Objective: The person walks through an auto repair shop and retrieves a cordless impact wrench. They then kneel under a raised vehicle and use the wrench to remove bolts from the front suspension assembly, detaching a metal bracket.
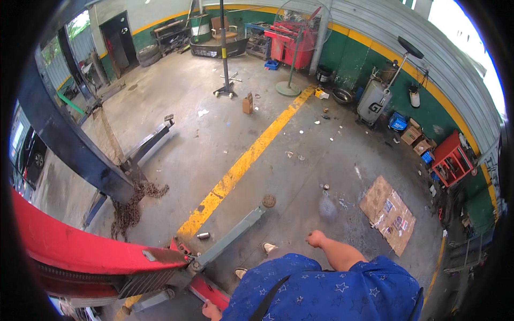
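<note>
My right hand hangs in front of me over the bare concrete, its fingers curled closed. Whether anything is inside it is hidden. At the lower edge my left hand shows only in part, fingers bent, beside the red base of a car lift. From the lift's red post a grey-green lift arm reaches out low over the floor, ending in a round pad. A small metal can lies next to that arm. Both my shoes stand on the floor close by.
A dark lift post and a heap of rusty chain are on the left. A flattened cardboard sheet lies to the right. Along the right wall stand a grey wheeled tank, boxes and a red cart.
</note>
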`<state>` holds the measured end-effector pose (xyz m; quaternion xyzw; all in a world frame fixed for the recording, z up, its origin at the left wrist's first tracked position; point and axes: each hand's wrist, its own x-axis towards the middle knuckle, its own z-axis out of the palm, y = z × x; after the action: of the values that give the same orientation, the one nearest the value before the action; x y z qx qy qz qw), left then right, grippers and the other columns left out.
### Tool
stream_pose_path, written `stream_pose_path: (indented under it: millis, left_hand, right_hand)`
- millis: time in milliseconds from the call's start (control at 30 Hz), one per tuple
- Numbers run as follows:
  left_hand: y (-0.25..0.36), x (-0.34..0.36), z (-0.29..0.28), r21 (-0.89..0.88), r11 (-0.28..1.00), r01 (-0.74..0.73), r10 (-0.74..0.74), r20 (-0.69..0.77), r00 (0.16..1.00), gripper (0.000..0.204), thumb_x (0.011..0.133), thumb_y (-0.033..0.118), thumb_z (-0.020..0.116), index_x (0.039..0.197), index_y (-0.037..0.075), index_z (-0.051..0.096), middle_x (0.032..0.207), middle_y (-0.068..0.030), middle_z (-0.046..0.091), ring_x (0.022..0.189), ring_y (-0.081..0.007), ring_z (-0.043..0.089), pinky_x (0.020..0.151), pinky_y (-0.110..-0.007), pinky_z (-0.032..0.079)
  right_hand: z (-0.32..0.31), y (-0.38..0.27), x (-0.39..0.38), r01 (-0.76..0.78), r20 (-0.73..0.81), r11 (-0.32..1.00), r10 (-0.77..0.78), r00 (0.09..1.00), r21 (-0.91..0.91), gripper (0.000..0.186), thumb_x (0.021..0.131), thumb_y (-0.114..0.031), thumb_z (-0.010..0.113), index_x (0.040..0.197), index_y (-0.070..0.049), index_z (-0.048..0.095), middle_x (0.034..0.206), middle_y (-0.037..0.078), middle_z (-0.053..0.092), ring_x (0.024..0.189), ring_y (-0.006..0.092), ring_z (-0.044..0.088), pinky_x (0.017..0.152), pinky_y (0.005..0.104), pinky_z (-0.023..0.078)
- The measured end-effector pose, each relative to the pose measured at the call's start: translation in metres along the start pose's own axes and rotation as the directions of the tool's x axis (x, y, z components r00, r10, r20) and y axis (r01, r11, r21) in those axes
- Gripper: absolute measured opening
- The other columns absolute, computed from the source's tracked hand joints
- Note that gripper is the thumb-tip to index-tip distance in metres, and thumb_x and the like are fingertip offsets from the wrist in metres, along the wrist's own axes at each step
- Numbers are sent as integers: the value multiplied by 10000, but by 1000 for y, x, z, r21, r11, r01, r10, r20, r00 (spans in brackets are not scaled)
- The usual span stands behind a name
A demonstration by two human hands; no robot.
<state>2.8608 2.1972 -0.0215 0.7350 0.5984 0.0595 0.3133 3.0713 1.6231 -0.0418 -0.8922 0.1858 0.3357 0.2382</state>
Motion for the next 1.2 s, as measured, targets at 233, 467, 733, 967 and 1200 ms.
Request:
stream_pose_path:
  millis: [233,467,733,967,1200]
  left_hand:
    - [35,5,15,105,993,-55,27,256,966,488,921,412,625,880,-62,734,744,-220,698,696,-318,663,712,-422,516]
    - [158,-10,43,120,916,-382,328,320,889,467,921,396,628,882,-58,733,741,-210,697,688,-307,661,698,-415,514]
    - [263,-35,112,57,786,-616,530,452,718,443,921,377,632,883,-53,732,737,-199,697,680,-294,658,682,-407,513]
    - [284,-16,114,57,768,-638,556,433,709,423,921,361,635,884,-49,731,734,-188,696,673,-283,655,668,-401,511]
    - [279,-12,112,27,773,-634,557,450,699,402,920,345,638,885,-44,731,731,-178,696,666,-272,653,653,-394,510]
  right_hand:
    - [8,-5,-25,-110,78,991,105,991,71,322,857,-287,625,1024,-41,750,902,139,741,773,293,702,700,402,570]
    - [-40,-29,10,18,88,986,-4,996,-164,398,853,-312,525,1013,-19,740,1042,229,709,1002,405,664,885,463,536]
    - [-15,21,23,-101,-148,968,138,979,231,425,821,-349,565,1006,-13,748,1134,233,684,1061,395,652,939,462,516]
    - [-3,51,-18,-240,-33,952,251,968,190,450,839,-373,573,1055,-15,739,1151,224,684,1081,391,646,941,448,517]
    - [5,69,-6,-243,52,965,239,970,98,411,838,-311,544,1036,-10,743,1181,221,672,1101,389,637,944,447,512]
